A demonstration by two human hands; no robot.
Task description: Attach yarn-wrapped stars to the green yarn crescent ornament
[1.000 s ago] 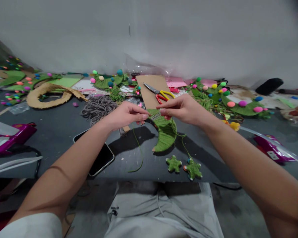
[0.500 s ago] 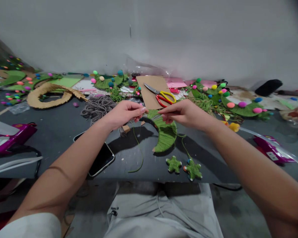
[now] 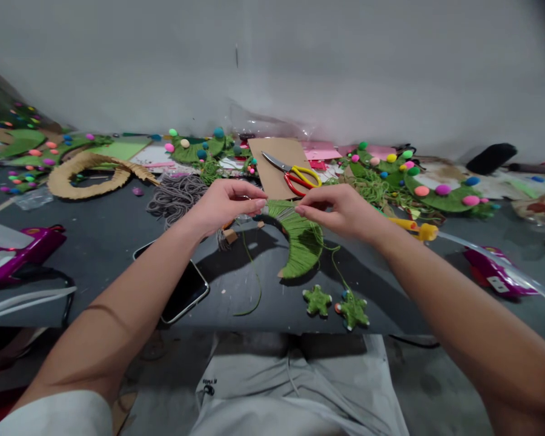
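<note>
A crescent [image 3: 302, 245] wound in green yarn lies on the table, its lower tip showing bare cardboard. My left hand [image 3: 229, 206] is closed in a pinch just left of the crescent's upper end. Over its upper right side, my right hand [image 3: 340, 209] also pinches, thumb against fingers. Thin pale strands show on the crescent between the two hands; what the fingertips hold is too small to make out. Below it lie a green yarn star [image 3: 317, 301] and a second star [image 3: 353, 310] with small pompoms, a strand running up from it.
Scissors [image 3: 295, 175] with red and yellow handles rest on cardboard [image 3: 266, 163] behind. Grey yarn [image 3: 177, 200] and a phone [image 3: 186, 293] lie to the left. Purple glue guns [image 3: 45, 248] stand at both sides. A wrapped tan ring [image 3: 63, 181] and pompom-decorated green crescents line the back.
My right thumb and fingertips have drawn together and shifted slightly right. My left fingers have moved a little, still pinched. The crescent and stars stay put.
</note>
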